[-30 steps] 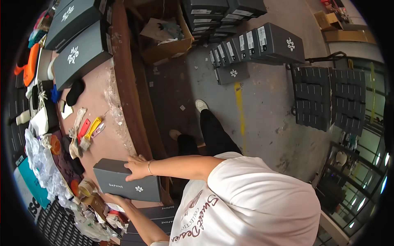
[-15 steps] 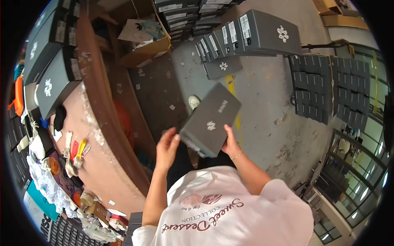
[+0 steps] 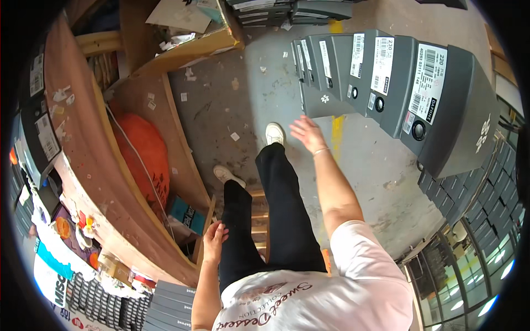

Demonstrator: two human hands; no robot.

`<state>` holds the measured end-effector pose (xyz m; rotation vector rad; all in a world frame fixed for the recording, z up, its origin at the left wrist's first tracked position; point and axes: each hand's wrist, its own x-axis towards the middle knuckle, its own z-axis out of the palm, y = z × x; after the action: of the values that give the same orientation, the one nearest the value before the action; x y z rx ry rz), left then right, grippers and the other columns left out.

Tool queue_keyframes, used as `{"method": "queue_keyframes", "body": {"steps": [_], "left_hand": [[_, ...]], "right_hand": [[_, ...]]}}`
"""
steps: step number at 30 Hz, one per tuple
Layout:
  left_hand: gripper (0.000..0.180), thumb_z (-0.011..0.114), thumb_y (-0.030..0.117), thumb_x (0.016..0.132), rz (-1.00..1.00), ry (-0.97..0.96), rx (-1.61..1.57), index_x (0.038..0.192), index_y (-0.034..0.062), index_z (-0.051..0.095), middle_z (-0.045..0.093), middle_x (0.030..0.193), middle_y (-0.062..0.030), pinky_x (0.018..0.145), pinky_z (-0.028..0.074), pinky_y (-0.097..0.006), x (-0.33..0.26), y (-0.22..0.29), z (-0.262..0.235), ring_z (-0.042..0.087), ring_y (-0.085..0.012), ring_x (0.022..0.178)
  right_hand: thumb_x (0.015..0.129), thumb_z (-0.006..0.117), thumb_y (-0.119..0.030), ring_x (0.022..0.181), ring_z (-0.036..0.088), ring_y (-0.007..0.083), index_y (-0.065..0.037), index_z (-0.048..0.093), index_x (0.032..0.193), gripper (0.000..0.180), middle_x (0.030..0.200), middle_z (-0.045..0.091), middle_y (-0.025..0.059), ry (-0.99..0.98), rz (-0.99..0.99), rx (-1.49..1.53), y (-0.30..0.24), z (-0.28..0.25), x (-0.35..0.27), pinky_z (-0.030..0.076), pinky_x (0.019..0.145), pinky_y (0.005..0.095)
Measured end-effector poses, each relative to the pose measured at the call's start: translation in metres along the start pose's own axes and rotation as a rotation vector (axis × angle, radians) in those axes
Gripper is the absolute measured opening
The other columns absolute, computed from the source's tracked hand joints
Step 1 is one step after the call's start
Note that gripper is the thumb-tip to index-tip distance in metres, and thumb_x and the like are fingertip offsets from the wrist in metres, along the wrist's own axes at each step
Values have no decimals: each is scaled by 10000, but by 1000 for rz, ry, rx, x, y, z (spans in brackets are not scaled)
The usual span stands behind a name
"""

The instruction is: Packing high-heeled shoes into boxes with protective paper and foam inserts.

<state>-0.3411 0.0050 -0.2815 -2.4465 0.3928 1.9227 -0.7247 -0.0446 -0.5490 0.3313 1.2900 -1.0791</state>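
Note:
My right hand reaches forward over the floor with its fingers stretched out and nothing in it. It is nearest to a stack of dark grey shoe boxes with white end labels, and a gap shows between hand and boxes. Under the row lies another grey shoe box with a small white emblem. My left hand hangs beside my left thigh, near the workbench edge. Its fingers are loosely bent and apart, and I see nothing held in them.
A workbench runs along the left, with an orange-red bag and a teal box beneath. An open carton stands at the far left. More grey boxes are at lower left. A wooden slatted stool shows between my legs.
The grey shoe box that both hands held is out of them. My right hand has moved forward, my left has dropped to my side. The view has shifted, and the box stack appears larger.

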Motion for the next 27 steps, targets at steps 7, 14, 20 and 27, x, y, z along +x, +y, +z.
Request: {"method": "queue_keyframes", "body": {"steps": [7,14,20,27], "left_hand": [[427,622,297,909,163,-165,-140,1217,11,543,613,1056,-80,784,513,-285,-63,-24,26,613,-152,915],[391,614,287,896,552,205,-2,1187,28,591,662,1072,-142,845,504,-322,-147,-64,-25,649,-215,961],[412,586,297,892,739,602,-148,1183,7,564,608,1086,-196,839,488,-386,-198,-149,-55,607,-322,976],[402,623,314,856,738,745,-373,1130,21,605,626,1013,-188,783,501,-382,-263,-197,-58,631,-295,894]], "right_hand": [[952,533,-333,885,614,147,-132,453,1321,427,1091,576,33,-250,360,-712,61,89,-117,539,689,312],[929,550,-164,790,614,124,-58,536,1236,325,961,626,53,-873,24,-1326,56,294,-253,522,628,264],[868,607,-65,892,568,133,-31,524,1254,396,1131,576,87,-1959,-744,-1256,125,502,-567,494,718,270],[771,721,-310,1079,530,370,-75,525,1245,564,1208,521,169,-2857,-1675,-523,215,477,-907,458,879,435]]}}
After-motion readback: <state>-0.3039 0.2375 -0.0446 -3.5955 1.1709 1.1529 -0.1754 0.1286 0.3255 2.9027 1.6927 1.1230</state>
